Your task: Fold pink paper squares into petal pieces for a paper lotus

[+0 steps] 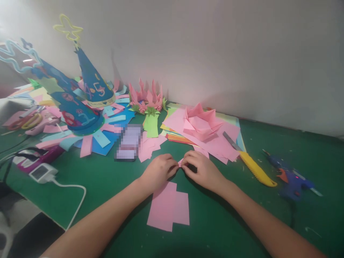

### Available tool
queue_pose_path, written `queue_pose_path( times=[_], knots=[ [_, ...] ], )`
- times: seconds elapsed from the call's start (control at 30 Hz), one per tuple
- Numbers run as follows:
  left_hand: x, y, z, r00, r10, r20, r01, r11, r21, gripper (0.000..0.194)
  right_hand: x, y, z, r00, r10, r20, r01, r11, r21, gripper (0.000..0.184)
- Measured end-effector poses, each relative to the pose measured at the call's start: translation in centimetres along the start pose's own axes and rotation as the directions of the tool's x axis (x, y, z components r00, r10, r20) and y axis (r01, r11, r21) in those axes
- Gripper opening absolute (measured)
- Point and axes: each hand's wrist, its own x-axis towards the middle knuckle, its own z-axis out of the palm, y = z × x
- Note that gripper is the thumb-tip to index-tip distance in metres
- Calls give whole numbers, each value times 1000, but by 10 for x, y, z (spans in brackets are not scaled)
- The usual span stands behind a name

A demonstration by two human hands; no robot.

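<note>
Between my two hands is a small piece of pink paper [180,162], mostly hidden by the fingers. My left hand [160,167] pinches its left end between thumb and fingertips. At the other end my right hand [202,168] grips it the same way, fingertips nearly touching the left ones. Just below the hands, flat pink paper pieces [163,209] overlap on the green table [215,229]. Beyond them lie more pink paper scraps [147,147], partly under one another. A folded pink paper lotus [202,121] sits on a stack of coloured sheets [174,122] behind my right hand.
To the right lie a yellow-handled knife [258,168] and a blue glue gun [291,175]. Blue party hats [94,80], a pink paper crown [147,98] and a phone [129,142] stand or lie left. A white charger [43,173] with its cable is near the left edge.
</note>
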Motion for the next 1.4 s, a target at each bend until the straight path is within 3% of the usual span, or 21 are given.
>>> queue_pose_path(
  times=[0.37,0.67,0.9,1.17,1.4],
  knots=[
    [3,3,-2,995,-95,28,96,994,-60,14,7,0,5,988,149,-30,-145,985,95,12],
    [4,4,0,981,-178,71,179,984,-5,12,8,1,7,981,196,-14,-193,975,106,9],
    [3,7,0,982,-173,78,168,983,68,25,9,1,7,982,187,-7,-186,978,91,11],
    [2,4,-1,995,-100,1,99,986,132,27,8,-2,7,991,136,0,-136,991,2,13],
    [1,-1,-3,995,-98,3,98,995,24,22,8,-2,8,990,140,17,-140,990,-33,12]
  ],
)
